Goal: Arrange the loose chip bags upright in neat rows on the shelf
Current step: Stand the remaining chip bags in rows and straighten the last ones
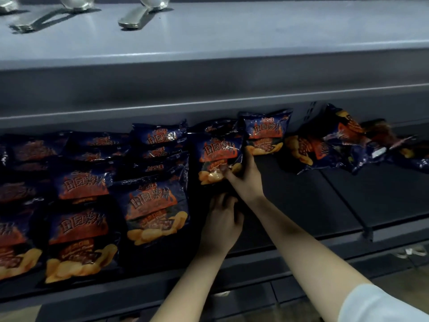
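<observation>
Pinching chip bag (218, 156), right hand (245, 182) fingers; left hand (222, 226) fingers perhaps curled below; shelf (301, 196) holds rows (148, 203).

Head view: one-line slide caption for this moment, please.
Right hand grips a chip bag upright, left hand at its base, beside neat rows on the shelf; loose bags wait at right.

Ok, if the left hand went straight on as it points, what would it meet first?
Probably the bottom of the bag that the right hand grips: the left hand points at it from just below. Whether they already touch is unclear.
</observation>
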Demonstrator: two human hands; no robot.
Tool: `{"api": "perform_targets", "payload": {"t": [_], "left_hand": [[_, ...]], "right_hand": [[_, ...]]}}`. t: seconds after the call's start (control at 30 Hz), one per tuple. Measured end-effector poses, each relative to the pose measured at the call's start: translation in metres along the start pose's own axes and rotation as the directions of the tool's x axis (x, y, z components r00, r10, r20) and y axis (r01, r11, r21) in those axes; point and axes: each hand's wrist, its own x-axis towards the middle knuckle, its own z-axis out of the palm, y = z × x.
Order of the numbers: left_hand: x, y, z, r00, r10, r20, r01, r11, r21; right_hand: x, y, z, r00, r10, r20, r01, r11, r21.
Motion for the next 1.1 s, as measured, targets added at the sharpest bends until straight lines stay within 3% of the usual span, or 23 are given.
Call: {"api": "perform_targets", "payload": {"t": [0.13,0.4,0.67,0.9,1.1], "left_hand": [[-0.001,0.0,0.0,1.0,0.012,0.004,-0.012,1.0,-0.005],[-0.004,-0.002,0.0,0.997,0.057,0.043,-0.057,0.998,0.015],[-0.002,-0.006,0.005,0.994,0.112,-0.006,-0.112,0.993,0.04],[-0.003,-0.004,0.006,0.988,0.142,-0.064,-0.135,0.986,0.099],[-0.004,-0.004,0.006,0.991,0.114,-0.073,-0.105,0.988,0.113]], "right_hand": [[0.0,0.001,-0.002,0.995,0.053,-0.088,-0.04,0.988,0.15],[0.003,0.001,-0.004,0.969,0.154,-0.193,-0.101,0.96,0.26],[0.04,-0.014,-0.069,0.948,0.053,-0.314,-0.046,0.998,0.032],[0.091,-0.017,-0.117,0.97,0.105,-0.221,-0.128,0.987,-0.094],[0.107,-0.01,-0.117,0.964,0.242,-0.11,-0.25,0.966,-0.061]]}}
